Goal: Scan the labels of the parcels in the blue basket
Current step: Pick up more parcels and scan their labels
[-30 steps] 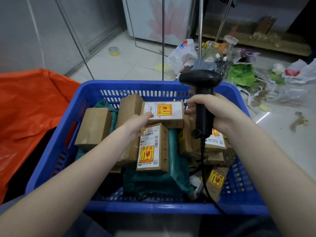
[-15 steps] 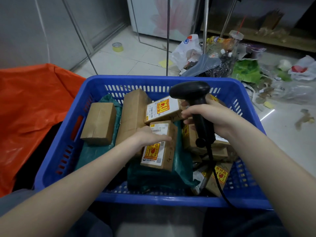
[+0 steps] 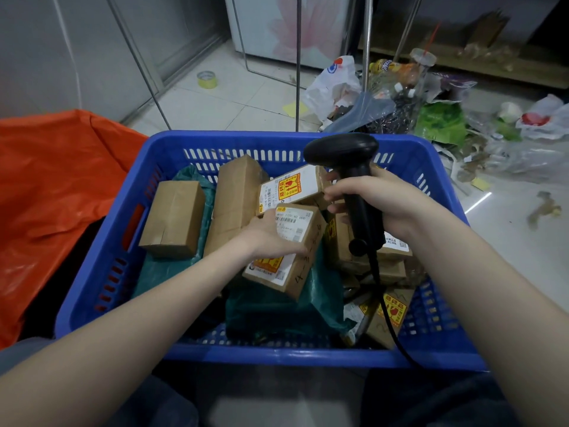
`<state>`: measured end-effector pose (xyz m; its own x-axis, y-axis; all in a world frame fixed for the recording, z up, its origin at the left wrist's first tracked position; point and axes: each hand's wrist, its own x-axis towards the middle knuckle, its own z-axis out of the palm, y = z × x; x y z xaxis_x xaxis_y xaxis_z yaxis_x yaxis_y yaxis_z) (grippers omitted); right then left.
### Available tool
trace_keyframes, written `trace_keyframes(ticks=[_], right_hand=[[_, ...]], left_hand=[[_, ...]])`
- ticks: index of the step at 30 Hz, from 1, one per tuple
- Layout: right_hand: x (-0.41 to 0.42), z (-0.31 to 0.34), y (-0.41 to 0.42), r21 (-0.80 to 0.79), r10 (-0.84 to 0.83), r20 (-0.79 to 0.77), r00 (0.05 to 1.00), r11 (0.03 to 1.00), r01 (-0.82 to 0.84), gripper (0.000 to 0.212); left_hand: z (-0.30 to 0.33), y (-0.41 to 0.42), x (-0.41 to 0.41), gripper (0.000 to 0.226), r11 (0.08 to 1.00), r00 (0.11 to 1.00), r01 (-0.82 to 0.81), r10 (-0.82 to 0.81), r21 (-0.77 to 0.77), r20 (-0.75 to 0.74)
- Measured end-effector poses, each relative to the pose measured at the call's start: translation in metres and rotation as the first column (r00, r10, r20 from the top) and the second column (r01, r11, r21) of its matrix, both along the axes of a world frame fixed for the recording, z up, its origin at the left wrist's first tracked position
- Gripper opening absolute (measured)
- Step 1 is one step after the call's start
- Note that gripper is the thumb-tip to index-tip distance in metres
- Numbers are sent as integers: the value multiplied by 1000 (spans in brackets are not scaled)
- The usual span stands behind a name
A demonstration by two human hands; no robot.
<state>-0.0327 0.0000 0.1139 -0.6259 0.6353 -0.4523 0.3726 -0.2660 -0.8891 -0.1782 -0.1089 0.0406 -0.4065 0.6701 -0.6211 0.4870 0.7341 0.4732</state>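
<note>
A blue basket [image 3: 101, 272] in front of me holds several brown cardboard parcels and dark green mailer bags. My left hand [image 3: 271, 235] grips a labelled parcel [image 3: 295, 238] in the basket's middle, fingers across its white label, with a yellow sticker below. Behind it lies a second labelled parcel [image 3: 292, 188], tilted. My right hand [image 3: 385, 204] holds a black barcode scanner [image 3: 348, 161] by its handle, head up over the far parcels; its cable [image 3: 391, 322] runs down across the basket's right side. A plain box [image 3: 174, 217] sits at the left.
An orange plastic sheet [image 3: 52, 180] lies left of the basket. Plastic bags and litter [image 3: 431, 112] cover the floor behind and to the right. A tape roll [image 3: 207, 79] lies on the tiles near thin metal poles [image 3: 298, 63].
My left hand slid from the parcel's top edge down over its label and took hold, tilting it. The scanner moved left and lower, towards the far labelled parcel, which now lies tilted.
</note>
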Motion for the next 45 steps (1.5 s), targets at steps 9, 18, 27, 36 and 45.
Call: trace_keyframes(ticks=[9,18,27,36,45], right_hand=[[-3,1,6,14,-260,-54,964,965,261,33],[-5,11,-3,-27,-267,-143,953,964,266,55],[-4,15,-3,-67,-328,-159,931,945,322,54],[-2,23,-3,-138,-367,-217,904,929,344,48],[-3,24,-1,-171,-381,-229,896,922,348,50]], left_hand=[[53,10,0,93,923,981,-195,176,332,87],[64,15,11,103,809,962,-199,270,553,-48],[72,13,12,79,823,974,-73,182,564,-139],[77,15,-1,67,800,885,-398,206,448,418],[78,14,0,68,775,821,-469,206,423,532]])
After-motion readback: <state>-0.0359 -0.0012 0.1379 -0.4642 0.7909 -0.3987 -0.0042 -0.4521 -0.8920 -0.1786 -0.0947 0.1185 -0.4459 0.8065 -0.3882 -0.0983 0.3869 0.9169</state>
